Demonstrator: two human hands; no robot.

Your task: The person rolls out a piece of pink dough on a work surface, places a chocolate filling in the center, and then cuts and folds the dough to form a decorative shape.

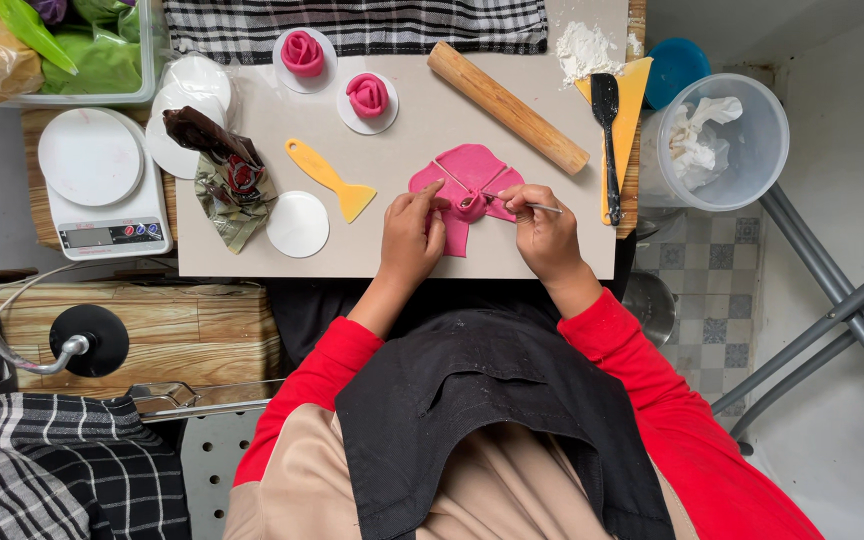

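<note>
Near the front edge of the board (252, 255), the left hand (412, 238) is pinching the pink dough (467, 170) with curled fingers, while the right hand (544, 232) is gripping a thin stick (527, 205) pressed into its folded centre. The dough looks soft, light and easily torn, best held gently by its edges. Farther back, a rolling pin (507, 107) and two finished dough roses (302, 52) are lying.
</note>
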